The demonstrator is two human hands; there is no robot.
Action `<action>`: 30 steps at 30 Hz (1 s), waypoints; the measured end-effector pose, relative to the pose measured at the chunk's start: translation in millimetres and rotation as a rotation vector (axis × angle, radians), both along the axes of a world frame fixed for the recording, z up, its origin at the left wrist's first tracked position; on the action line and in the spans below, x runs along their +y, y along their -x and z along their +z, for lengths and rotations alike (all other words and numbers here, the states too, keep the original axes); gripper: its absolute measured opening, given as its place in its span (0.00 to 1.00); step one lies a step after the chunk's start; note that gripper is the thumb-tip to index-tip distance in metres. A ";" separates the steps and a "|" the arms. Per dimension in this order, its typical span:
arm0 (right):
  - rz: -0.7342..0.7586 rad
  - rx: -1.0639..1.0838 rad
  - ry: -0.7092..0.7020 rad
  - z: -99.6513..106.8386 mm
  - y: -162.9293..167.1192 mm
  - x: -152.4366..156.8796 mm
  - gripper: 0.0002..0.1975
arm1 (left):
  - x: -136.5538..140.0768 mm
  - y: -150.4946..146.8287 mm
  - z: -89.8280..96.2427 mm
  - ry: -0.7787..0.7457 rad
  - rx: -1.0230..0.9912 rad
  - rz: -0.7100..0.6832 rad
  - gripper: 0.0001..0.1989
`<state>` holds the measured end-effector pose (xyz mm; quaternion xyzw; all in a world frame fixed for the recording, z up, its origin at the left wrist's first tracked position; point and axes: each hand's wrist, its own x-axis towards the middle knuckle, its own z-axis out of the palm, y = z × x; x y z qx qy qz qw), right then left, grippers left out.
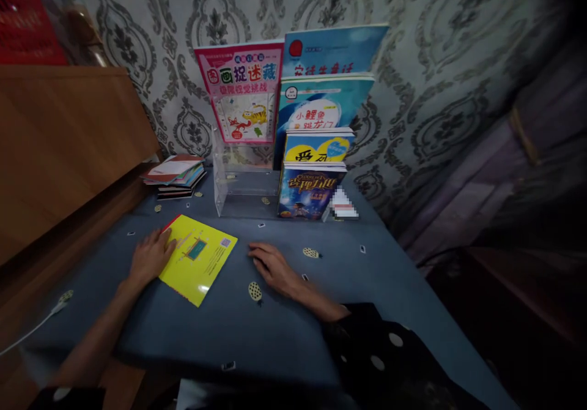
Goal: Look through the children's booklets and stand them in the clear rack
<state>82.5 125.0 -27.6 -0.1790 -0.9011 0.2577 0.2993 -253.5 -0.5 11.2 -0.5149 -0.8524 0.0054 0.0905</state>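
A yellow booklet (197, 260) with a small green board picture and a QR code lies flat on the blue tablecloth. My left hand (150, 257) rests at its left edge, fingertips touching the cover, and does not lift it. To the right of the booklet, my right hand (275, 269) lies on the cloth, fingers stretched out and holding nothing. Behind both hands stands a clear acrylic book rack (219, 183). Its left column has a pink picture book (247, 101) at the back; its right column carries several books, with a dark blue book (308, 193) in front.
A stack of books or cards (177, 174) sits at the back left of the table (275, 342), beside a wooden cabinet (68, 147). A white cable (41, 324) lies at the left edge. Patterned wallpaper (417, 24) backs the table, and a curtain (486, 171) hangs at the right.
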 end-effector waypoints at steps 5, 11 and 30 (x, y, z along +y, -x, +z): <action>-0.108 0.010 0.024 2.7 -23.6 -2.6 0.15 | -4.9 -65.9 19.5 0.077 0.128 -0.057 0.25; -0.243 0.014 0.023 3.3 -38.6 6.3 0.15 | 5.0 -127.6 32.9 0.129 0.124 -0.166 0.20; -0.303 -0.125 -0.077 8.5 -42.1 11.1 0.13 | 67.1 -144.6 -25.4 -0.088 -0.093 -0.461 0.27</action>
